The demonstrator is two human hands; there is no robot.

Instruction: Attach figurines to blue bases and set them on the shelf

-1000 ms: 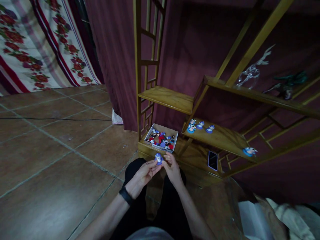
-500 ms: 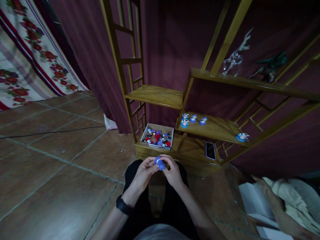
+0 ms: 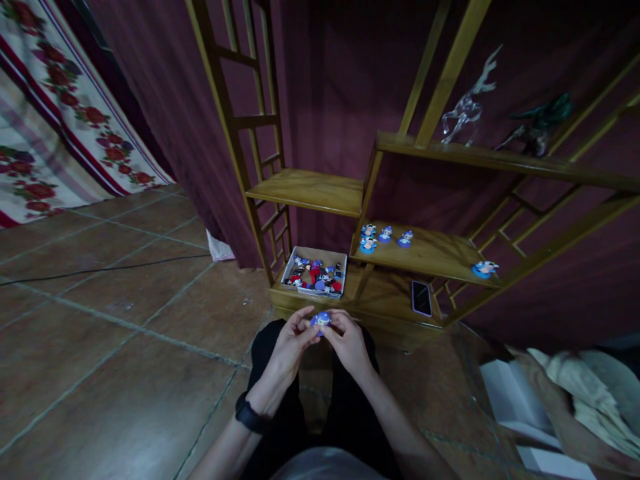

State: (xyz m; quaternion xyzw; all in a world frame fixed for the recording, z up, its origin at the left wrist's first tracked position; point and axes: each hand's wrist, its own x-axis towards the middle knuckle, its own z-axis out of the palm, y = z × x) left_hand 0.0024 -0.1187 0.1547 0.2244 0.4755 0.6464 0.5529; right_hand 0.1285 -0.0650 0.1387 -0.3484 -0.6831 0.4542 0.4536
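Note:
Between my hands, above my knees, is a small purple and white figurine (image 3: 321, 321). My left hand (image 3: 294, 341) grips its left side with thumb and fingers. My right hand (image 3: 348, 339) pinches it from the right, so part of it is hidden. Just beyond my hands, a shallow white box (image 3: 342, 256) holds a jumble of small figurines in red, black and purple. On the shelf (image 3: 434, 252) to the right stand two purple figurines (image 3: 405, 238), with blue-based figurines (image 3: 369, 245) at its left end. Another blue-based figurine (image 3: 485, 269) is at the right end.
A phone (image 3: 421, 298) lies on the lowest board. A clear deer ornament (image 3: 467, 107) and a dark green ornament (image 3: 543, 123) occupy the upper shelf. White boxes (image 3: 517, 397) and cloth sit on the floor at right. A cable (image 3: 100, 269) crosses the tiles at left.
The figurine has been turned in my fingers, so its white part now faces up. Both hands keep hold of it. The view has shifted slightly.

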